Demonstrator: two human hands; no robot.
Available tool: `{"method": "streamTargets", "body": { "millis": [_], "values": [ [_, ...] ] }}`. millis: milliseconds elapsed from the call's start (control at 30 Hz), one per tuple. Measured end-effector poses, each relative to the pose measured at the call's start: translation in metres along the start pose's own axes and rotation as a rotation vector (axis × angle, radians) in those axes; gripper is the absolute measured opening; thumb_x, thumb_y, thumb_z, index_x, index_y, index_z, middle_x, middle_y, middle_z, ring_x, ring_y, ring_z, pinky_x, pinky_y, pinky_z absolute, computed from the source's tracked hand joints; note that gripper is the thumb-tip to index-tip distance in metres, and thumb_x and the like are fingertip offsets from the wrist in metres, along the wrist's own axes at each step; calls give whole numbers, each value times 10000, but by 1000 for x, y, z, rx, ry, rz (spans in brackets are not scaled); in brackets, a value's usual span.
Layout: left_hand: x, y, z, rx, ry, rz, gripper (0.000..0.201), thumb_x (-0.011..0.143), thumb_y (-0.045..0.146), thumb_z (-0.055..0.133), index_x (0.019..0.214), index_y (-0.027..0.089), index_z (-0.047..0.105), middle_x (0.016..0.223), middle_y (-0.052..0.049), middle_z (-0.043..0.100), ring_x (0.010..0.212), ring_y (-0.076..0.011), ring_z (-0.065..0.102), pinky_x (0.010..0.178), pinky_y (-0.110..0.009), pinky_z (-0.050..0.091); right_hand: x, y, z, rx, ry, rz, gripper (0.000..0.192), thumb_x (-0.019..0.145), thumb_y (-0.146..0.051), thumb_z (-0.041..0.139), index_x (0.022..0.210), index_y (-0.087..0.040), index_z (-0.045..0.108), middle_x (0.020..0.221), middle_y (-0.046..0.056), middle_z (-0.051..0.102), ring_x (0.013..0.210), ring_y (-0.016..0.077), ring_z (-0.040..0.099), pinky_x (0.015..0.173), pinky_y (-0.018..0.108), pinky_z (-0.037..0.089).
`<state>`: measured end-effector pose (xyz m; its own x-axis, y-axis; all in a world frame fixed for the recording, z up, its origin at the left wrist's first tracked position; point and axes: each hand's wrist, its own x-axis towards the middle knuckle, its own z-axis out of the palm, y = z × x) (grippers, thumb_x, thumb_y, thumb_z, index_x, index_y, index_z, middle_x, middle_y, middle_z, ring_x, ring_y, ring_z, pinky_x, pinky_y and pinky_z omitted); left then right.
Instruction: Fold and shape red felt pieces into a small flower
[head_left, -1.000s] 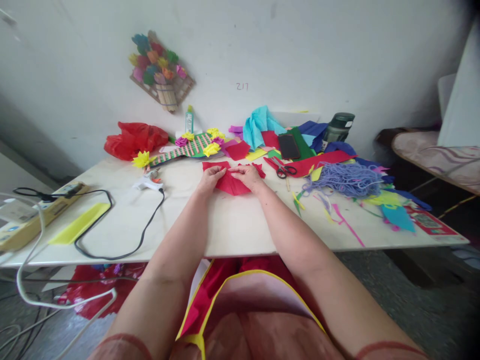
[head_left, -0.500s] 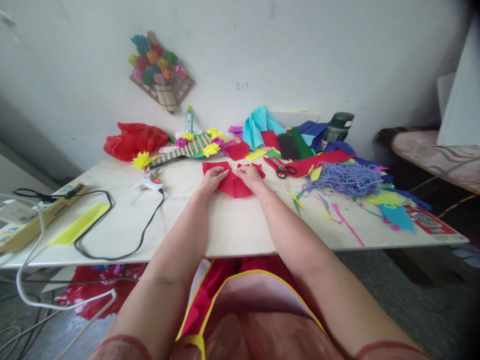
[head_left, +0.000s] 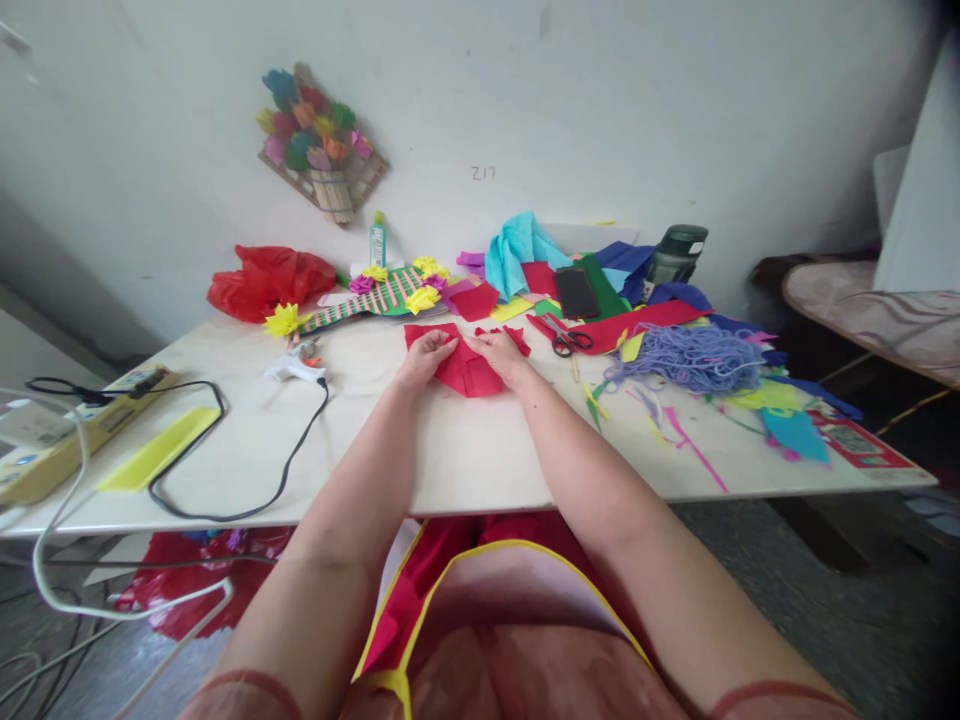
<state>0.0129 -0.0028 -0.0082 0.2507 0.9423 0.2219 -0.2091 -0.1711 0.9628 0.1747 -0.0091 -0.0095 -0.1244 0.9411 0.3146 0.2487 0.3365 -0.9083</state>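
Against a pale wall (head_left: 600,110), our white surface (head_left: 480,460) carries red paper (head_left: 471,380) near its middle. Our left hand (head_left: 424,362) and right hand (head_left: 504,358) stand slightly apart over it, each with fingers (head_left: 442,341) drawn together, pinching the paper. Scissors (head_left: 574,342) and purple yarn (head_left: 686,358) lie to our right, a white glue gun (head_left: 295,366) to our left.

**Red Sheet (head_left: 472,378) Pinched in Both Hands Above White Table (head_left: 480,455)**

The thin, creased red sheet is held by the left hand (head_left: 427,356) and the right hand (head_left: 499,354), its middle stretched between them. Its near edge is rounded toward the table's front; its far right edge is crumpled into small ruffles.
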Motion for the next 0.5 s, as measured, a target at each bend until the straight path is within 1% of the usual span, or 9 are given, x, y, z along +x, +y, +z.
{"method": "streamTargets", "body": {
  "millis": [67,167,233,333,400,500],
  "values": [
    [0,-1,0,1,0,2,359,567,347,775,727,173,505,643,35,592,558,-90,545,540,-203,411,-1,-1,1,23,-11,16,399,668,-533,598,540,-175,476,522,-48,412,548,99,392,543,243,313],
    [0,0,-1,12,0,-4,358,568,353,774,739,173,517,648,34,595,556,-89,540,525,-200,396,-1,-2,3,54,-12,8,366,648,-487,621,536,-170,476,528,-56,400,546,88,362,543,240,298],
    [-2,1,-1,44,-2,-14,351,582,377,768,715,174,514,601,41,568,495,-78,496,462,-196,346,0,-2,3,55,-9,8,341,649,-468,620,545,-169,493,532,-54,409,553,90,366,545,239,300],
    [-3,3,-1,105,-16,-23,343,640,442,726,667,176,510,502,54,481,390,-56,375,380,-207,224,1,-1,2,55,1,11,307,647,-437,621,548,-169,509,528,-55,415,549,91,371,545,239,302],
    [-4,4,0,135,-10,-24,361,674,489,686,649,177,507,470,57,437,365,-52,323,365,-217,172,1,-1,2,56,8,7,290,647,-418,622,546,-167,516,526,-56,418,541,89,371,547,240,305],
    [-3,4,0,190,34,-12,394,673,525,671,617,176,496,447,61,407,360,-52,296,368,-222,149,1,-1,2,41,7,-1,285,647,-417,618,548,-167,523,531,-52,428,547,92,383,554,239,314]
  ]
}}
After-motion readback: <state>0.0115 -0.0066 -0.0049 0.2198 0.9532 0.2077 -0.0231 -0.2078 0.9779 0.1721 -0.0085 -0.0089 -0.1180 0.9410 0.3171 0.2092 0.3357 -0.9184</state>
